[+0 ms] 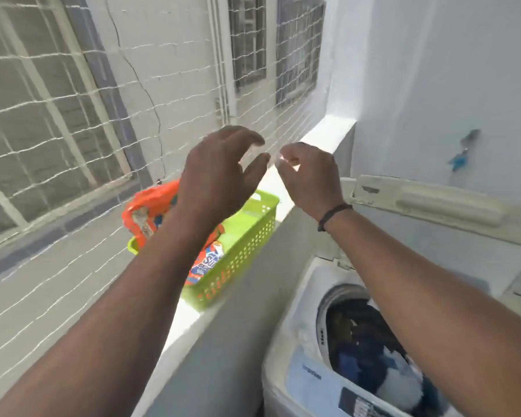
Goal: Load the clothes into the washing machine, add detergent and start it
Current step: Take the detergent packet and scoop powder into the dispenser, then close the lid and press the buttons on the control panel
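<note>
The washing machine [286,350] is found with its lid [433,203] raised and dark and white clothes [370,353] lying in the drum; loading is judged done or nearly so. Detergent is judged not yet added and the start not yet made. On the ledge [193,320] just left of the machine a green basket [238,260] is seen, holding an orange detergent packet [151,212]. The left hand [214,176] is held above the basket, fingers spread, grasping nothing. The right hand [307,179] is loosely curled; whether anything is pinched cannot be told.
</note>
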